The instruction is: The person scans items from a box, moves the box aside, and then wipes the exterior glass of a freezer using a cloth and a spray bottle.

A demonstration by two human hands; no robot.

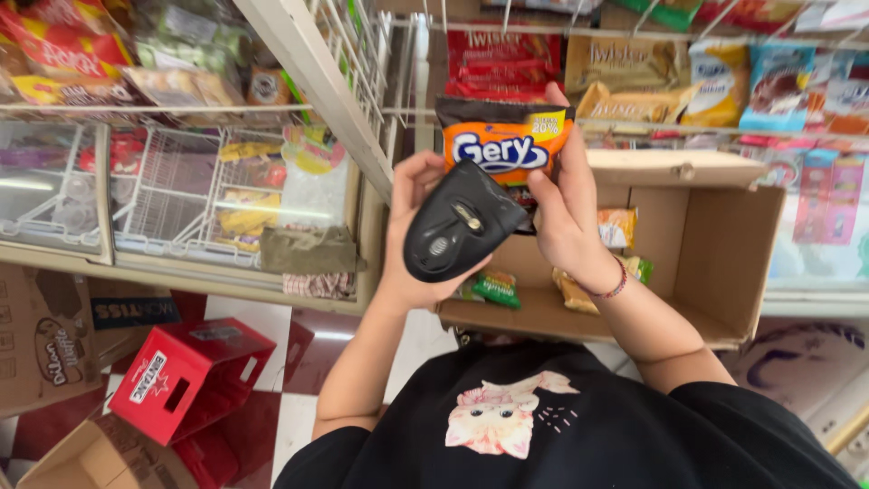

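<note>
At centre frame, the left hand (412, 235) grips a black handheld scanner (457, 231), while the right hand (566, 213) has its fingers (554, 100) clasped around an orange-and-brown snack packet (502, 140), above an open cardboard box (715, 244) holding more packets.

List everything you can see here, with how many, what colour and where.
snack packet: one, orange and brown, held up at centre
handheld scanner: one, black, against the packet
cardboard box: one, brown, open, right, a few small packets inside
plastic crate: one, red, floor lower left
wire racks: white, above, hung with snack bags
left hand: one, grip on the scanner
right hand: one, grip on the packet
</note>
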